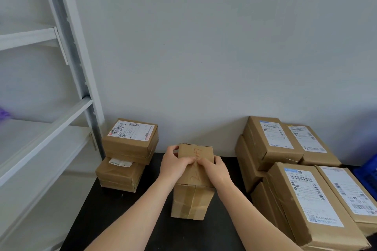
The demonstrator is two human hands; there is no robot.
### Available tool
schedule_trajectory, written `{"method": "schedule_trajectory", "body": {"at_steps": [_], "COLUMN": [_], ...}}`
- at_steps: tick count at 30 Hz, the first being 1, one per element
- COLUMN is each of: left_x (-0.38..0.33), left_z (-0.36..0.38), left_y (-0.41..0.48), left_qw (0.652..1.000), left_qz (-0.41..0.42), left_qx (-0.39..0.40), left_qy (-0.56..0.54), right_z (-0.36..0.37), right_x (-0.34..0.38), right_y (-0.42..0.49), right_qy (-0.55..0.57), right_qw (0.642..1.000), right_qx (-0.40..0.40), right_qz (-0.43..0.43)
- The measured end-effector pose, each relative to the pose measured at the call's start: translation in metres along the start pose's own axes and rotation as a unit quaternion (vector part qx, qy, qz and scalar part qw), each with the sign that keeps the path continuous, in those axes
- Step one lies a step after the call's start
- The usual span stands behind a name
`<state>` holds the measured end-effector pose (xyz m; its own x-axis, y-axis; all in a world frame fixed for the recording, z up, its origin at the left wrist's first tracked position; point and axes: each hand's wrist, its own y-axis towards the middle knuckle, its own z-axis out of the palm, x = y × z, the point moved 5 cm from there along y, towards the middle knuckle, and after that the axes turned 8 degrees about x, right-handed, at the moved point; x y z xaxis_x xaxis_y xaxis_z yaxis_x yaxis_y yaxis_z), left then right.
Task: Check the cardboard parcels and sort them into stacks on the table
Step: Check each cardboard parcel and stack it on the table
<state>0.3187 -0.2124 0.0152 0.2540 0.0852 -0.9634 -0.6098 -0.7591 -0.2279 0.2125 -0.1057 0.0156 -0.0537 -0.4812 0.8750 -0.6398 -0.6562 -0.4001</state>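
Item: plain cardboard parcel (193, 185), stood on end at the centre of the black table (122, 220), taped seam toward the viewer, red handwriting on its top face. The left hand (173, 164) gripped the top from 9 o'clock, thumb on the far corner, fingers curled over the top face. The right hand (214, 169) gripped it from 3 o'clock, and the fingertips of both hands met mid-top. At 10 o'clock, apart: left stack (126, 155) of labelled parcels against the wall. From 1 to 4 o'clock, near: right stacks (295, 189), white shipping labels uppermost. At 9 o'clock, beyond the table edge: white metal shelving (67, 79). At 3 o'clock, at the frame edge: blue crate (367, 171), partly seen.
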Motion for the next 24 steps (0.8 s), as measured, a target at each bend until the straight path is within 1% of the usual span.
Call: {"method": "schedule_trajectory", "body": {"at_steps": [11,19,24], "left_x": [0.0035,0.0036,0.0044], "left_z": [-0.0007,0.0005,-0.0001], "left_y": [0.0003,0.0008,0.0002], "left_qw": [1.000,1.000,0.999], "left_qz": [0.014,-0.001,-0.003], "left_qx": [-0.012,-0.012,-0.014], "left_qy": [0.015,0.026,0.043], "right_z": [0.0026,0.0006,0.0018], "right_x": [-0.0015,-0.0012,0.0007], "right_y": [0.0061,0.0049,0.0024], "right_qy": [-0.022,-0.026,-0.056], "right_qw": [1.000,1.000,0.998], "right_qx": [-0.005,0.004,0.006], "right_qz": [0.006,0.007,0.003]}}
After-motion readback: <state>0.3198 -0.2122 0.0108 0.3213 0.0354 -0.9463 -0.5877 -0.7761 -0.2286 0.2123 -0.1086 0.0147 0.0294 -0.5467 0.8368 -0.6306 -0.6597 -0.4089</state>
